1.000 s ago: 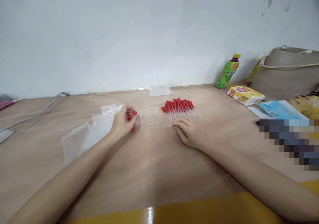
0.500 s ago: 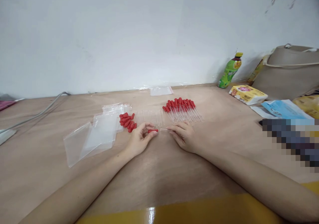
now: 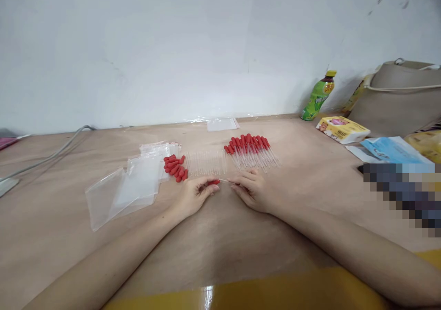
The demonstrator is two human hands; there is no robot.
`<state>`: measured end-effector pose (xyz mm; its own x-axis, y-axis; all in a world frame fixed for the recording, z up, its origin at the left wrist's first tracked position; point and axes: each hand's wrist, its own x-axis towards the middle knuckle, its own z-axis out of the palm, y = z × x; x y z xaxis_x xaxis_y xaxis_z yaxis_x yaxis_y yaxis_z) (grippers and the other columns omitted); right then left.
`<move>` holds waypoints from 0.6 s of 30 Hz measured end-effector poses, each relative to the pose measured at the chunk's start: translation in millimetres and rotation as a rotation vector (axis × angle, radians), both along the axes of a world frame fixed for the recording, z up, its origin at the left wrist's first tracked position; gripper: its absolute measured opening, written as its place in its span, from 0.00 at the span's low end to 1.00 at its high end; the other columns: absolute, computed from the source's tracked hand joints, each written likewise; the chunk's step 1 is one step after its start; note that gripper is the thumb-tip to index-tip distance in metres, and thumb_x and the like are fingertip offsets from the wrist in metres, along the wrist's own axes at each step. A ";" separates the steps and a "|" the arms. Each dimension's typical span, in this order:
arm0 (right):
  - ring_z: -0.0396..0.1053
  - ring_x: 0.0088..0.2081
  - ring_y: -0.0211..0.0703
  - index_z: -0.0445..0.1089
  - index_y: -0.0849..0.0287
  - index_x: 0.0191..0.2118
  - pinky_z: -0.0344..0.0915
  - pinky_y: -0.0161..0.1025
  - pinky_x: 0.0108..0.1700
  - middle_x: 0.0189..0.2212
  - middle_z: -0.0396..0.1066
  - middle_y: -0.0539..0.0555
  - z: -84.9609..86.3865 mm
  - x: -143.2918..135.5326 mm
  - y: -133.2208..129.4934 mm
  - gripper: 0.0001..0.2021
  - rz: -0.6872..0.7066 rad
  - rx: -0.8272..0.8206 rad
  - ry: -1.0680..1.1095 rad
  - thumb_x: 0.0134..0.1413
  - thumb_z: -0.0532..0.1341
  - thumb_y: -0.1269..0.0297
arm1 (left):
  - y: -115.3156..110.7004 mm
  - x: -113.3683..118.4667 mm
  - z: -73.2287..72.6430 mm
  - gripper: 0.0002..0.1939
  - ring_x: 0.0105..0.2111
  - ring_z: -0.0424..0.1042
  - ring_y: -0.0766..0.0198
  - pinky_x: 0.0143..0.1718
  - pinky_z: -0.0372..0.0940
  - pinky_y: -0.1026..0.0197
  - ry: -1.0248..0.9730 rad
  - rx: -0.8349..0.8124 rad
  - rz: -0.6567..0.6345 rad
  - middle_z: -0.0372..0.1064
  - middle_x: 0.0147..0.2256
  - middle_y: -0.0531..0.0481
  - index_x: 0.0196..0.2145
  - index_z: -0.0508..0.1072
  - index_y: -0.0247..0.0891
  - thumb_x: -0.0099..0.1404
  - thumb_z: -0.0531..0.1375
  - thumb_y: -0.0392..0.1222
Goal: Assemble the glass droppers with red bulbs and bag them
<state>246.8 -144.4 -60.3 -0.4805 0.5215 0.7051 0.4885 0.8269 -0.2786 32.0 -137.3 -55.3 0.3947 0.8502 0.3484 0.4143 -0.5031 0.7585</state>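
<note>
Between the thumb and fingers of my left hand (image 3: 197, 195) is a red rubber dropper bulb (image 3: 215, 182), partly covered by the fingers. My right hand (image 3: 251, 189) pinches a thin clear dropper tube (image 3: 223, 180), whose free end meets the bulb's mouth; how far it is inside I cannot tell. Beyond my left hand lies a pile of loose red bulbs (image 3: 175, 166). A row of bare clear tubes (image 3: 206, 162) lies just past both hands. Several droppers with red bulbs on clear tubes (image 3: 251, 150) lie side by side beyond my right hand.
Clear plastic bags (image 3: 138, 181) overlap at the left, and another bag (image 3: 222, 124) lies by the wall. A grey cable (image 3: 65, 149) runs at far left. At right are a green bottle (image 3: 317, 98), a tissue pack (image 3: 342, 129), a blue packet (image 3: 394, 150) and a grey bag (image 3: 396, 103).
The hands have drawn closer together. The tube's end, apart from the red bulb before, is now at its mouth.
</note>
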 end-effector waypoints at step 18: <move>0.61 0.26 0.34 0.70 0.56 0.37 0.47 0.39 0.34 0.27 0.71 0.49 11.4 7.1 4.7 0.10 -0.026 0.095 -0.250 0.55 0.52 0.70 | -8.2 1.2 11.9 0.09 0.30 0.71 0.65 0.32 0.64 0.65 0.232 0.108 -0.087 0.73 0.31 0.52 0.36 0.73 0.40 0.63 0.54 0.43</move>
